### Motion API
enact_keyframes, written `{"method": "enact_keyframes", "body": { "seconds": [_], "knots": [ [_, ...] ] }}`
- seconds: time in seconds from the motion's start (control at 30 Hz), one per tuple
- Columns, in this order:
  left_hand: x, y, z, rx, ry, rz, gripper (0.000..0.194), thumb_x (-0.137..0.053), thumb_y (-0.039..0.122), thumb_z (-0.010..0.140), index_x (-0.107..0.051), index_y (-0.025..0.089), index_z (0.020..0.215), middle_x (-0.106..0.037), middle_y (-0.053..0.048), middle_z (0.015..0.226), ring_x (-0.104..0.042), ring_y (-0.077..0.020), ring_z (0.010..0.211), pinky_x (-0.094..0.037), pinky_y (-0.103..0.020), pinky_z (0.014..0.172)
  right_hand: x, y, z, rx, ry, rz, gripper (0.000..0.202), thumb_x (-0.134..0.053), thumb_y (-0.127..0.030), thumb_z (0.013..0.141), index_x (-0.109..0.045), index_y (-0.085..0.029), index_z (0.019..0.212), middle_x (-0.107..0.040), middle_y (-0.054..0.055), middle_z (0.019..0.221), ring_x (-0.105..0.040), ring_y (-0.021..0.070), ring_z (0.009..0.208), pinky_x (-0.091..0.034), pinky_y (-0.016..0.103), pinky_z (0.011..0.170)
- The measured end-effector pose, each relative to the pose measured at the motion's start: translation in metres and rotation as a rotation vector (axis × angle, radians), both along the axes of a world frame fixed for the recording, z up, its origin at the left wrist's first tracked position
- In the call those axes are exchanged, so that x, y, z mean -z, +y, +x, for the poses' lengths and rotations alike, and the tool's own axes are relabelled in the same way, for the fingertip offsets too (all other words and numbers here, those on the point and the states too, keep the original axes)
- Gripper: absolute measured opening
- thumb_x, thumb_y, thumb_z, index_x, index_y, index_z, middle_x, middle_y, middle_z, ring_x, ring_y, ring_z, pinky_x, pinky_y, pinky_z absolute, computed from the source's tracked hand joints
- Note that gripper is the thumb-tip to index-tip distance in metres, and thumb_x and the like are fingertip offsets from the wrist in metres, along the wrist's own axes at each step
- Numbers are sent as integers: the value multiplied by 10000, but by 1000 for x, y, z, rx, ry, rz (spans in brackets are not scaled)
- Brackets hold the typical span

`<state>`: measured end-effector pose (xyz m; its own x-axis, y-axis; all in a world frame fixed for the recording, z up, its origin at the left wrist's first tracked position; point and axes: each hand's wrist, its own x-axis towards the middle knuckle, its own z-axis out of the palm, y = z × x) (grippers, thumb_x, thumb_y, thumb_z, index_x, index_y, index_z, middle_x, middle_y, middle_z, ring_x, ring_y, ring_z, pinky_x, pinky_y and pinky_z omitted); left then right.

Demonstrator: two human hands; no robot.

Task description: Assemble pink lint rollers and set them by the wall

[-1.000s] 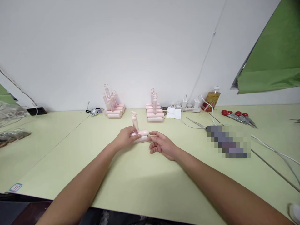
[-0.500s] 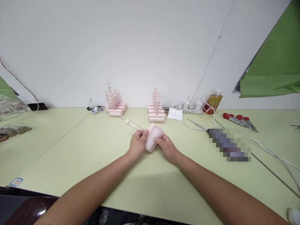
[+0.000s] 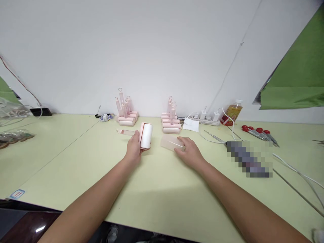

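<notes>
My left hand (image 3: 133, 147) is closed around a pink lint roller (image 3: 146, 136) near its head. The white sticky roll is bare and faces me, and its clear handle points left, ending in a small loop. To the right, my right hand (image 3: 189, 152) grips one end of a pale translucent roller cover (image 3: 169, 142), held low by the tabletop and apart from the roller. Whether the cover touches the table I cannot tell. Beyond my hands stand several more pink lint rollers in a left group (image 3: 127, 121) and a right group (image 3: 171, 125), handles upright.
Along the wall lie a power strip (image 3: 212, 123) with plugs and a white paper (image 3: 191, 125). A drink bottle (image 3: 232, 113) and red-capped tools (image 3: 258, 131) are at the right, with a blurred dark object (image 3: 246, 160) and cables nearer. A black device (image 3: 41, 112) sits far left.
The cover has come off the lint roller and moved right in my right hand. My left hand has moved left with the roller, exposing its white roll.
</notes>
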<state>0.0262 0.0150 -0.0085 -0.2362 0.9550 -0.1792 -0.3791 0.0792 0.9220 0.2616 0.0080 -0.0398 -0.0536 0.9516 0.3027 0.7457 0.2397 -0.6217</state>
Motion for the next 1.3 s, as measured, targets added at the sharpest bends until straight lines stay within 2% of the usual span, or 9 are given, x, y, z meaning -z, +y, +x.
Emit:
{"method": "enact_keyframes", "body": {
  "seconds": [0.27,0.37,0.5,0.67,0.83,0.93,1.03,1.13,1.3],
  "knots": [
    [9,-3,6,128,52,22,386,-472,535,874,-565,179,991,-617,-36,841,-609,-155,665,-466,-245,509,10,-1,-7,-127,302,62,486,-543,-264,831,-504,-247,1315,-287,72,1534,-361,260,1360,-375,442,1070],
    [15,-10,14,227,155,69,426,-465,592,854,-568,182,916,-605,-24,797,-583,-160,684,-454,-246,532,1,-16,-17,-141,408,181,460,-581,-369,849,-517,-264,1293,-434,86,1435,-393,290,1323,-326,491,1090],
    [15,-30,30,404,305,321,450,-495,625,836,-578,187,898,-632,-36,889,-581,-167,799,-482,-260,675,-10,-42,-40,-329,830,-126,561,-623,-464,827,-413,-279,1313,-598,88,1163,-581,266,1052,-525,434,847],
    [16,-41,35,535,345,469,393,-635,523,791,-627,180,983,-654,-93,1098,-604,-216,974,-490,-312,816,-11,-44,-48,-124,1094,-296,464,-632,-523,799,-482,-282,1168,-637,45,1024,-613,218,841,-540,325,620],
    [16,-25,11,663,553,530,292,-660,355,790,-709,205,1035,-678,-109,1097,-619,-241,1021,-472,-353,892,-14,-29,-31,-55,1028,-364,380,-647,-490,785,-564,-230,1049,-647,11,756,-601,182,661,-467,269,534],
    [15,-12,0,623,505,451,235,-665,371,753,-712,170,866,-686,-86,907,-634,-184,770,-503,-319,737,-18,-26,-26,-156,979,-403,325,-656,-461,784,-592,-213,984,-662,14,719,-621,187,654,-468,273,551],
    [13,-7,-3,555,397,320,304,-632,421,765,-662,171,934,-655,-71,931,-603,-146,697,-501,-277,627,-17,-26,-25,-224,933,-476,351,-668,-458,776,-605,-210,1016,-682,23,729,-631,202,640,-469,292,553],
    [12,-11,1,612,421,343,339,-630,440,780,-648,180,997,-632,-71,973,-595,-160,799,-509,-267,655,-13,-28,-26,-346,852,-523,386,-676,-468,771,-626,-202,1046,-678,15,766,-611,181,628,-444,275,547],
    [14,-18,9,755,433,365,306,-713,389,729,-606,170,913,-522,27,648,-497,-93,585,-431,-224,563,-11,-32,-28,-582,681,-527,388,-657,-488,788,-658,-157,990,-655,18,794,-566,149,655,-405,242,561]
  ]
}}
